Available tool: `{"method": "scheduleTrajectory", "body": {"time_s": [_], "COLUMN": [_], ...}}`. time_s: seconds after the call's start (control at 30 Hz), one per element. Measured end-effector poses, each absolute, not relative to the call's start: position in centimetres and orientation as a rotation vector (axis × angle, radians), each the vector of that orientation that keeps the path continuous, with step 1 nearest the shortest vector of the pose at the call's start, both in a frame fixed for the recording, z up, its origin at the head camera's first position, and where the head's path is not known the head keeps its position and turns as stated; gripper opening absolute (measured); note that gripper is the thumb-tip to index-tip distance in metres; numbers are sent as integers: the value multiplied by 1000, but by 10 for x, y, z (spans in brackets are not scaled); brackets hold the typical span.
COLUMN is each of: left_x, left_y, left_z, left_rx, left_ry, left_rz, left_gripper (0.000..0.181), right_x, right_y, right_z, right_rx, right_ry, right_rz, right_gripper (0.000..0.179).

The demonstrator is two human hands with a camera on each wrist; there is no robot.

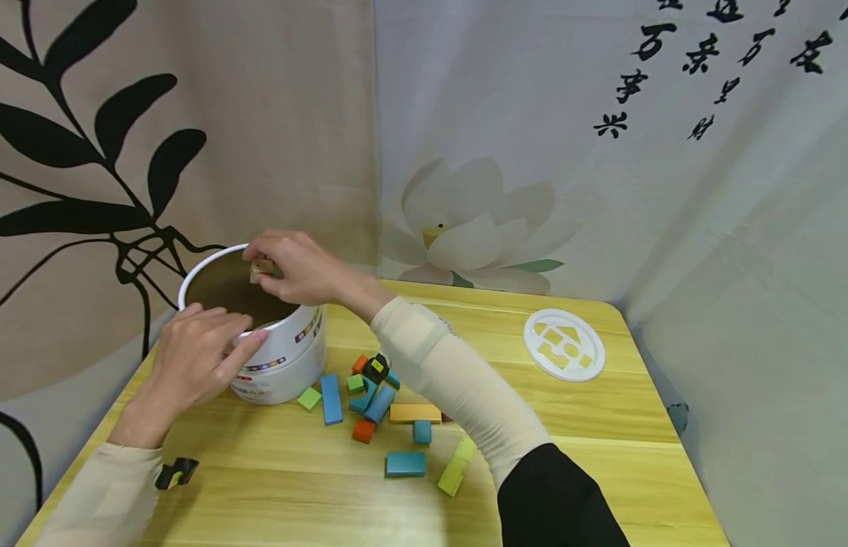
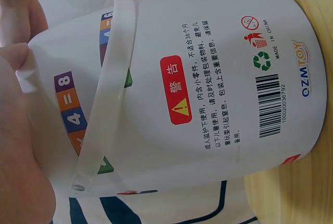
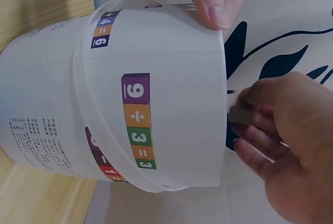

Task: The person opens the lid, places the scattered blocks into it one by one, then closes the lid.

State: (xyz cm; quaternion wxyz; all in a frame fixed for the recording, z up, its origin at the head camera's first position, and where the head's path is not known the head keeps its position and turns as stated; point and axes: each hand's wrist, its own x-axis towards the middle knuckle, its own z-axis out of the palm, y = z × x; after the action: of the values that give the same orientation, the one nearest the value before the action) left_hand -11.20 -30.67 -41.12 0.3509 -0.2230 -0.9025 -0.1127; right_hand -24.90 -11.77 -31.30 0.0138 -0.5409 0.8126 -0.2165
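Observation:
A white round bucket [image 1: 283,372] with a handle strap and printed sums stands at the table's left. My left hand [image 1: 194,353] holds its near rim, the thumb lying outside in the right wrist view. Over the bucket's mouth, my right hand [image 1: 297,270] pinches a small pale wooden block [image 1: 263,267] between thumb and fingers. That block [image 3: 242,115] looks greyish beside the rim in the right wrist view. What lies at the bottom of the bucket is hidden. Left of the bucket's print, part of my left hand [image 2: 23,156] shows in the left wrist view.
Loose blocks lie right of the bucket: a blue one [image 1: 331,399], an orange one [image 1: 415,413], a teal one [image 1: 405,464], a yellow-green one [image 1: 457,465] and several more. A white disc [image 1: 533,346] with shaped cut-outs lies far right. Curtains [image 1: 492,114] hang behind the table.

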Motion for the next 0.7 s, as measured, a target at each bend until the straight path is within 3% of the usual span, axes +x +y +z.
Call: {"method": "scheduleTrajectory", "body": {"time_s": [0.37, 0.7], "left_x": [-112, -114], "left_y": [-307, -308], "left_z": [-412, -412], "left_rx": [-577, -579], "left_ry": [-2329, -2327], "left_rz": [-269, -283], "left_gripper": [69, 65], "right_x": [-245, -239], "right_y": [-103, -56], "right_z": [-318, -330], "right_rx": [-1670, -1669], "right_ry": [2505, 2536], "right_rz": [-501, -500], "right_gripper": [55, 77]}}
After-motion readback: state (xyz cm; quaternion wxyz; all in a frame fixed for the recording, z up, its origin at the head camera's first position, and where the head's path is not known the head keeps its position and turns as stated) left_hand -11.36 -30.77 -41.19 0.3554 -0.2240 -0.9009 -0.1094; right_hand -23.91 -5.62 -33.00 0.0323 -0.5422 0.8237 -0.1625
